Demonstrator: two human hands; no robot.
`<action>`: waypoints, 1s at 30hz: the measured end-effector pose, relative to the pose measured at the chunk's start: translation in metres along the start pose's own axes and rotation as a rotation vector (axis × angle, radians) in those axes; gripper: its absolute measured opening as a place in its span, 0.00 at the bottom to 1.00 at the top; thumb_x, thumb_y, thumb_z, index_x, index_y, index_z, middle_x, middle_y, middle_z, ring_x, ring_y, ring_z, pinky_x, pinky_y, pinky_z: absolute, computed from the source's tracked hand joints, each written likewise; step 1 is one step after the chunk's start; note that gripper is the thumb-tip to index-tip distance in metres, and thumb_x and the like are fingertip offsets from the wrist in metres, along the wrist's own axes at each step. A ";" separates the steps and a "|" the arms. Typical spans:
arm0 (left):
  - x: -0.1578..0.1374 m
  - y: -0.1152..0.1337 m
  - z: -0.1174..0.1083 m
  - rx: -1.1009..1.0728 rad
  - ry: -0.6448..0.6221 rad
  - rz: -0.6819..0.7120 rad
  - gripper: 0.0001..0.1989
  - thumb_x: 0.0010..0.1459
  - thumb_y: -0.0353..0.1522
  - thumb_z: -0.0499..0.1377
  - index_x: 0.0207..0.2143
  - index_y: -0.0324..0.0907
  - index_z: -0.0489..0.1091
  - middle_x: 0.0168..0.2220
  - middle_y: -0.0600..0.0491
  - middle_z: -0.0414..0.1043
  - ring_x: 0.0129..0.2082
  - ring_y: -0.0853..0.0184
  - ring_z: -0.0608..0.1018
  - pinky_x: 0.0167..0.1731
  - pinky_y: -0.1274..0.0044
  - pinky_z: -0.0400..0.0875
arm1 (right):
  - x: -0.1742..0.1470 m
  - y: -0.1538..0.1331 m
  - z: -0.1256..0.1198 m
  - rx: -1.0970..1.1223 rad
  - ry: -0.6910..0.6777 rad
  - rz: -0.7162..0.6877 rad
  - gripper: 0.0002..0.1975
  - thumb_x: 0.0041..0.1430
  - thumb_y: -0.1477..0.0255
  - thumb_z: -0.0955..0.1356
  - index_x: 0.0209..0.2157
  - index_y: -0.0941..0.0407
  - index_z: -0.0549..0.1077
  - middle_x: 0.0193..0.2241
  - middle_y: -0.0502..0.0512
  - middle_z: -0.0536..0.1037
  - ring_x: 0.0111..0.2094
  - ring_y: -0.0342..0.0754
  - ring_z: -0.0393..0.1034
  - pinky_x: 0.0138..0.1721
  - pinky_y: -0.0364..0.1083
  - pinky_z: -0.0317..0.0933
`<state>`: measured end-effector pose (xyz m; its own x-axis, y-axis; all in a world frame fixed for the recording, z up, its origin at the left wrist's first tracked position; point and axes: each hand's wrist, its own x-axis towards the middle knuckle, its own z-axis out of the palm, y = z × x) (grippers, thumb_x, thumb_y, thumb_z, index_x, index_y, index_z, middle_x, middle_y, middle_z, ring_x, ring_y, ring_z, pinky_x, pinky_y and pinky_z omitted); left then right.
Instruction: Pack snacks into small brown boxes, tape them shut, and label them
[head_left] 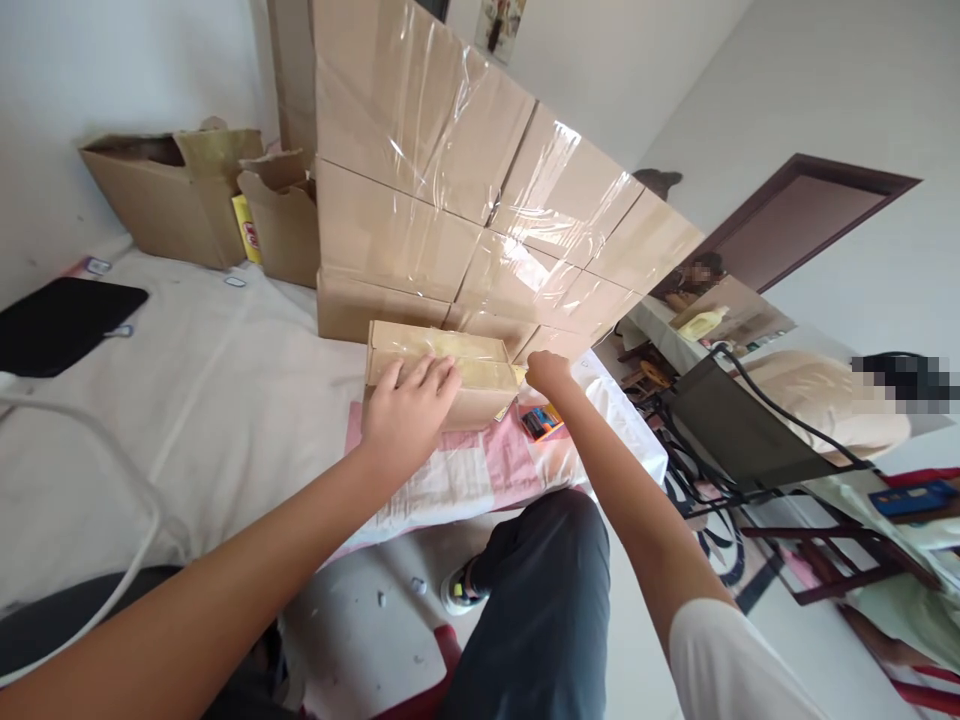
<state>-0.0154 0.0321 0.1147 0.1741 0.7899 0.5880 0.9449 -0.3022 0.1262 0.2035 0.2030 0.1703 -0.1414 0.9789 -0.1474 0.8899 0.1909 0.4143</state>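
Note:
A small closed cardboard box lies on the cloth-covered table, with yellowish clear tape along its top. My left hand rests on the box's top and front edge, its fingers spread and lying flat. At the box's right end, my right hand is closed, with a yellowish bit of tape showing beside its fingers. The fingertips themselves are hidden. Just behind the box rises a tall stack of cardboard boxes wrapped in clear film. Below my right hand sits an orange and dark packet.
Opened cartons and a yellow packet stand at the back left. A black flat pad lies on the left, near a white cable. Chairs and other people are on the right.

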 end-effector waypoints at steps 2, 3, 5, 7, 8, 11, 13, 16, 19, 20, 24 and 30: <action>0.002 -0.004 -0.003 0.014 0.028 -0.050 0.25 0.60 0.23 0.51 0.58 0.41 0.71 0.64 0.43 0.69 0.64 0.50 0.71 0.58 0.52 0.65 | -0.015 -0.008 0.001 0.160 0.165 -0.032 0.12 0.70 0.71 0.60 0.47 0.57 0.73 0.48 0.65 0.79 0.50 0.54 0.76 0.47 0.48 0.68; 0.003 -0.005 -0.006 0.027 0.039 -0.066 0.23 0.60 0.23 0.51 0.57 0.41 0.72 0.62 0.42 0.71 0.63 0.50 0.72 0.57 0.53 0.66 | -0.023 -0.016 0.007 0.323 0.261 -0.059 0.14 0.71 0.68 0.58 0.45 0.56 0.72 0.46 0.62 0.79 0.48 0.52 0.76 0.45 0.46 0.68; 0.006 -0.008 -0.011 0.059 0.037 -0.083 0.20 0.60 0.25 0.52 0.53 0.40 0.73 0.55 0.41 0.77 0.58 0.50 0.76 0.53 0.55 0.68 | -0.037 -0.036 0.027 0.845 0.482 -0.094 0.16 0.72 0.62 0.56 0.39 0.55 0.69 0.40 0.58 0.80 0.38 0.47 0.76 0.38 0.44 0.67; 0.008 -0.010 -0.018 0.102 -0.005 -0.107 0.16 0.59 0.26 0.54 0.48 0.40 0.74 0.46 0.41 0.81 0.50 0.50 0.80 0.47 0.59 0.70 | -0.048 -0.059 0.053 1.305 0.628 -0.077 0.17 0.71 0.58 0.57 0.34 0.54 0.67 0.32 0.54 0.77 0.30 0.45 0.72 0.33 0.43 0.65; 0.009 -0.010 -0.022 0.130 -0.031 -0.123 0.14 0.58 0.28 0.54 0.45 0.41 0.74 0.42 0.43 0.81 0.46 0.50 0.81 0.45 0.61 0.71 | -0.052 -0.070 0.066 1.435 0.655 -0.079 0.17 0.70 0.57 0.59 0.34 0.54 0.67 0.29 0.52 0.75 0.28 0.45 0.70 0.32 0.43 0.64; 0.009 -0.011 -0.033 0.211 -0.078 -0.160 0.10 0.58 0.31 0.56 0.41 0.43 0.73 0.39 0.46 0.81 0.41 0.52 0.81 0.42 0.63 0.70 | -0.059 -0.090 0.091 1.567 0.624 -0.157 0.14 0.67 0.58 0.63 0.35 0.54 0.69 0.27 0.49 0.73 0.28 0.44 0.68 0.31 0.43 0.62; 0.007 -0.012 -0.039 0.224 -0.101 -0.153 0.10 0.60 0.33 0.55 0.43 0.43 0.72 0.43 0.48 0.81 0.43 0.53 0.81 0.43 0.63 0.70 | -0.062 -0.093 0.098 1.611 0.567 -0.199 0.12 0.66 0.60 0.64 0.37 0.54 0.71 0.29 0.49 0.74 0.28 0.44 0.69 0.31 0.43 0.62; 0.003 -0.015 -0.042 0.204 -0.131 -0.129 0.11 0.64 0.35 0.54 0.47 0.43 0.70 0.50 0.50 0.80 0.49 0.54 0.80 0.48 0.64 0.71 | -0.065 -0.090 0.102 1.617 0.548 -0.237 0.11 0.64 0.63 0.65 0.39 0.54 0.74 0.31 0.50 0.77 0.28 0.44 0.69 0.32 0.43 0.63; -0.003 -0.015 -0.040 0.213 -0.125 -0.110 0.13 0.66 0.37 0.54 0.50 0.43 0.69 0.52 0.50 0.78 0.55 0.55 0.78 0.52 0.64 0.70 | -0.066 -0.090 0.104 1.596 0.574 -0.245 0.10 0.63 0.65 0.66 0.40 0.54 0.75 0.31 0.50 0.78 0.27 0.43 0.68 0.33 0.43 0.63; -0.005 -0.014 -0.039 0.214 -0.123 -0.103 0.14 0.67 0.38 0.54 0.50 0.43 0.69 0.53 0.50 0.78 0.56 0.54 0.77 0.53 0.64 0.70 | -0.066 -0.090 0.104 1.618 0.567 -0.234 0.09 0.63 0.65 0.66 0.40 0.54 0.75 0.31 0.50 0.78 0.27 0.43 0.68 0.32 0.43 0.63; -0.007 -0.010 -0.038 0.200 -0.130 -0.108 0.15 0.67 0.38 0.55 0.53 0.44 0.68 0.58 0.49 0.76 0.60 0.53 0.75 0.57 0.62 0.69 | -0.056 -0.098 0.105 1.813 0.479 -0.150 0.08 0.61 0.64 0.67 0.36 0.53 0.74 0.30 0.48 0.78 0.23 0.42 0.67 0.27 0.42 0.60; -0.005 -0.004 -0.040 0.193 -0.155 -0.236 0.17 0.67 0.41 0.55 0.54 0.48 0.69 0.60 0.51 0.74 0.61 0.50 0.75 0.57 0.58 0.70 | -0.039 -0.113 0.109 2.111 0.297 -0.057 0.07 0.57 0.64 0.68 0.33 0.53 0.73 0.30 0.47 0.76 0.20 0.40 0.64 0.22 0.42 0.58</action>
<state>-0.0313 0.0083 0.1435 -0.0293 0.9022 0.4303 0.9966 -0.0068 0.0822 0.1562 0.1352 0.0313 -0.0379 0.9962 0.0781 -0.1197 0.0731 -0.9901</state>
